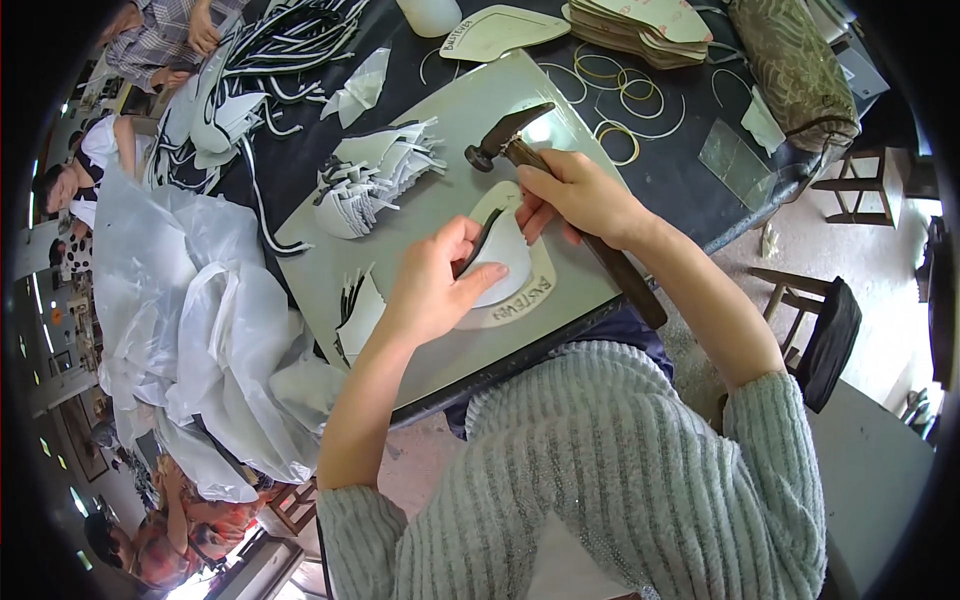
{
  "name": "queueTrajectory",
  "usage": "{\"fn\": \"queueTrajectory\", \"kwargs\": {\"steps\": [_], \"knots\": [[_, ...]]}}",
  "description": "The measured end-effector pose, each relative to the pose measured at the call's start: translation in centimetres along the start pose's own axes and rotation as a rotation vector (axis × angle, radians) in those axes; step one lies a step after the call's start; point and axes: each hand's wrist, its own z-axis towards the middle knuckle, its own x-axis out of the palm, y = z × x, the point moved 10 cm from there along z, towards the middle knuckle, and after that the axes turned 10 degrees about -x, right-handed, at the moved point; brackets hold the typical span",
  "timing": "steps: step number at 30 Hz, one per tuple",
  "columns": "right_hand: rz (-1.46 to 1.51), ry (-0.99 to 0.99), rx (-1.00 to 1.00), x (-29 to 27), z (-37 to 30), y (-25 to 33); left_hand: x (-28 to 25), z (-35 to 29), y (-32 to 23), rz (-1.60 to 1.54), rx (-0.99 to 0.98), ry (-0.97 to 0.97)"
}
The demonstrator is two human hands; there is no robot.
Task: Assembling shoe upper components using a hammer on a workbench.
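Observation:
A white curved piece with a dark edge [503, 265], like a shoe-upper part, is held up by my left hand [428, 285], thumb on top and fingers behind. My right hand [590, 198] is closed round the wooden handle of a hammer [628, 285], whose metal head points away to the upper left. The right fingertips also reach the far edge of the white piece; whether they pinch it is hard to tell. Beneath lies a pale curved template [543, 275] with lettering, flat on a grey-green board [470, 100].
Left on the board sit a fanned stack of white pieces [385, 175] and a smaller bunch [360, 315]. Beyond are black-and-white strips [290, 50], plastic sheeting [190, 310], thin rings [640, 95] and stacked templates [640, 25]. Stools [865, 190] stand right; other people work at left.

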Motion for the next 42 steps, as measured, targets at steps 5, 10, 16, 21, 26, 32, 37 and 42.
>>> {"fn": "queueTrajectory", "kwargs": {"steps": [5,10,16,21,26,32,37,42], "knots": [[-0.046,-0.022,-0.05,0.4,-0.9,2.0,-0.4,-1.2,0.1,0.067,0.023,0.006],[-0.003,-0.025,-0.041,1.1,-1.1,-1.4,1.5,-1.1,3.3,0.11,0.025,-0.02],[-0.11,-0.004,-0.074,1.6,-3.8,1.6,1.1,-3.5,0.5,0.325,0.067,-0.269],[-0.104,0.017,-0.057,1.7,-3.9,0.2,0.2,-3.5,-0.4,0.251,0.107,-0.418],[-0.142,-0.006,-0.088,2.0,-3.8,0.6,0.6,-5.1,-1.7,0.479,0.271,-0.576],[-0.235,-0.015,-0.099,1.9,-3.9,0.0,-6.0,-4.2,3.8,-0.24,0.117,-0.466],[-0.185,-0.034,-0.032,1.4,-4.2,0.5,-4.0,-3.6,1.5,-0.345,0.094,-0.24],[-0.151,0.004,-0.016,1.4,-3.0,-0.2,-0.9,-2.3,2.0,-0.263,0.042,-0.154]]}}
